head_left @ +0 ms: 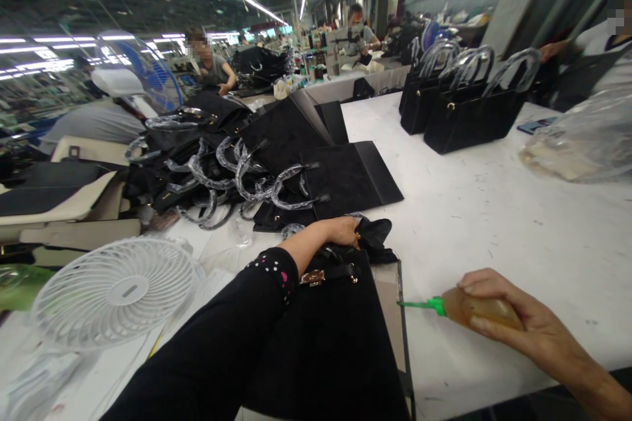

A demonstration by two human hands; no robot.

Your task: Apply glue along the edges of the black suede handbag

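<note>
A black handbag (pixel 326 348) lies flat on the table in front of me, with a small strap and metal fittings near its upper end. My left hand (pixel 342 231) is closed on black fabric at that upper end; its fingertips are partly hidden. In my right hand (pixel 536 322) is a squeeze bottle (pixel 474 308) of amber liquid, held sideways. Its thin green nozzle points left, and the tip appears over the bag's right edge, beside a beige panel (pixel 390 302). Whether the tip touches the bag, I cannot tell.
Black bags (pixel 350 177) with plastic-wrapped handles pile up beyond my left hand. A white fan (pixel 123 293) is at the left, before beige and black pieces (pixel 59 191). Finished-looking handbags (pixel 474 112) stand at the far right near a plastic bag (pixel 587 138). Other people work around.
</note>
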